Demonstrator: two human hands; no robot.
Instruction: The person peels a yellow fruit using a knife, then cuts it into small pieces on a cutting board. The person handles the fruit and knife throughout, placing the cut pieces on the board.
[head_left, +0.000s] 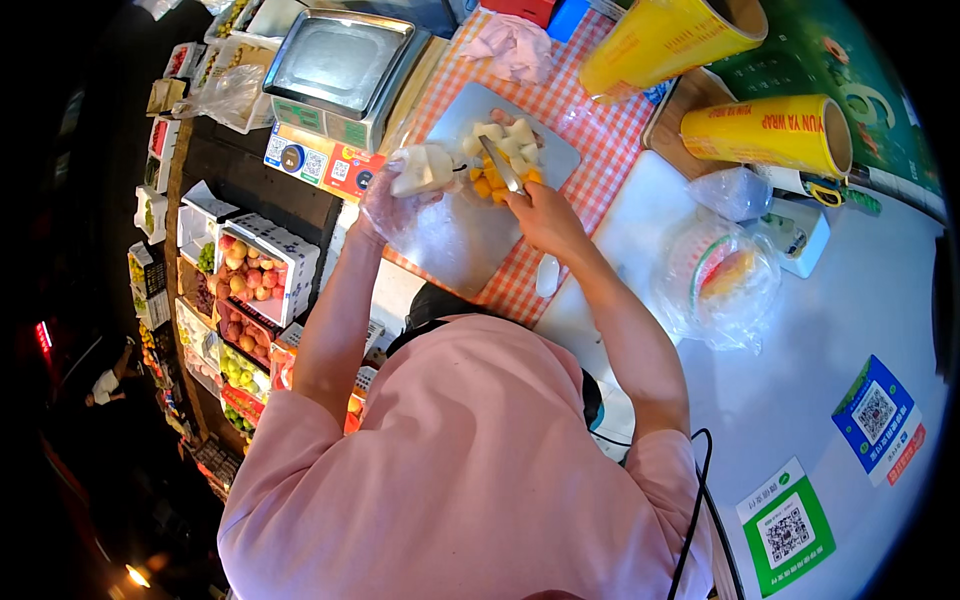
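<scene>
A clear plastic glove or bag covers my left hand (382, 202), which grips a peeled, pale-fleshed fruit (424, 171) with a dark stem. To its right, my right hand (546, 225) holds a knife (502, 165) whose blade points up and left over cut fruit. Pale fruit chunks (517, 139) and orange-yellow fruit pieces (487, 184) lie together over a pale cutting board (559, 154); whether a container holds them is hard to tell. A white plastic spoon (547, 275) rests below my right hand on the red checked cloth (514, 281).
A weighing scale (341, 64) stands at upper left. Two yellow wrap rolls (757, 136) are at upper right, above a bagged piece of melon (712, 277). A crumpled pink cloth (514, 49) lies behind the board. Fruit crates (289, 262) fill the left side.
</scene>
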